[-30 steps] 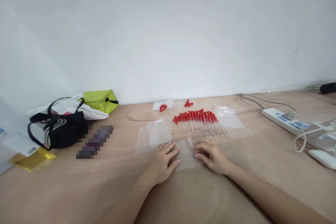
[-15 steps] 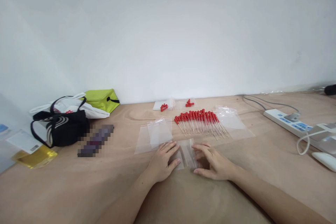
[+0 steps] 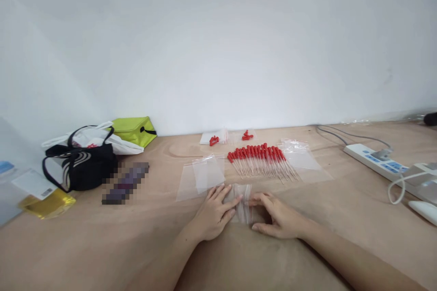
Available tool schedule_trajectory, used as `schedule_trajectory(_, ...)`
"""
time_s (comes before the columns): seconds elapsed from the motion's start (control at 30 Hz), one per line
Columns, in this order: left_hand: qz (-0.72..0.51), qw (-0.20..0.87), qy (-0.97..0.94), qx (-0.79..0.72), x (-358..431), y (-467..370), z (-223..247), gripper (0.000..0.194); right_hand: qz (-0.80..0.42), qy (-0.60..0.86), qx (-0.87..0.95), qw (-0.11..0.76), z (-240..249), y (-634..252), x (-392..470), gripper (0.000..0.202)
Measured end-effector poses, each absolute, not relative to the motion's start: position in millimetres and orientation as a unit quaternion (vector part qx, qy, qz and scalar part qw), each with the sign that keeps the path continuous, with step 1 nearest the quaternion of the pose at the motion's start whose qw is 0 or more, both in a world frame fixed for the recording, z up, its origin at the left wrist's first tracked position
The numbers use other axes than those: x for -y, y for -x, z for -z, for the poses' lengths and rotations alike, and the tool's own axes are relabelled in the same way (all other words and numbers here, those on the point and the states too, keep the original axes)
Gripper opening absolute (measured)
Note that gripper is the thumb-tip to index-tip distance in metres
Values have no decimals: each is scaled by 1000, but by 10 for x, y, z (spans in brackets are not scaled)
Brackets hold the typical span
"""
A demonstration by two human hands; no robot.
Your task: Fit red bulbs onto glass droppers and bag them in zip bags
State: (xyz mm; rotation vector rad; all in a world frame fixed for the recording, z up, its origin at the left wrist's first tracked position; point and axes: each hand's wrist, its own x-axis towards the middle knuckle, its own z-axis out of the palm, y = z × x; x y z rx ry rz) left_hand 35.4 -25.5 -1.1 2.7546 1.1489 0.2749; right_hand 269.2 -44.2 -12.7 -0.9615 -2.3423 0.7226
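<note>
A small clear zip bag [image 3: 243,214] lies flat on the table between my hands, its plastic creased. My left hand [image 3: 215,216] rests palm down over the bag's left part with fingers spread, and its index finger reaches onto the middle. On the other side, my right hand [image 3: 278,219] curves at the bag's right edge, fingertips touching it and thumb held apart on the table. Just beyond the hands is a row of droppers [image 3: 257,157] with red rubber bulbs and thin clear tubes. Clear zip bags [image 3: 208,173] lie behind my left hand.
More clear bags [image 3: 303,161] lie right of the droppers. Loose red bulbs [image 3: 214,140] sit near the wall. At the left are a black bag [image 3: 90,168], a green bag [image 3: 133,129] and a blurred dark object [image 3: 126,184]. A power strip [image 3: 375,161] with cables is at the right.
My left index finger has stretched right onto the middle of the bag. My right fingertips have moved slightly left and down, and the bag's right side has shifted left and creased.
</note>
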Motion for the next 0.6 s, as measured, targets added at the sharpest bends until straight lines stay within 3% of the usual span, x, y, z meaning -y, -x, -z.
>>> schedule_trajectory(0.13,-69,78,-918,-382,270,-353,-27,38,-228,339,879,245,112,-2674,455,31)
schedule_trajectory(0.47,-48,82,-915,-392,275,-367,-34,45,-250,352,865,257,127,-2638,391,22)
schedule_trajectory(0.6,-39,81,-913,-397,277,-379,-35,48,-212,311,900,221,57,-2624,392,33)
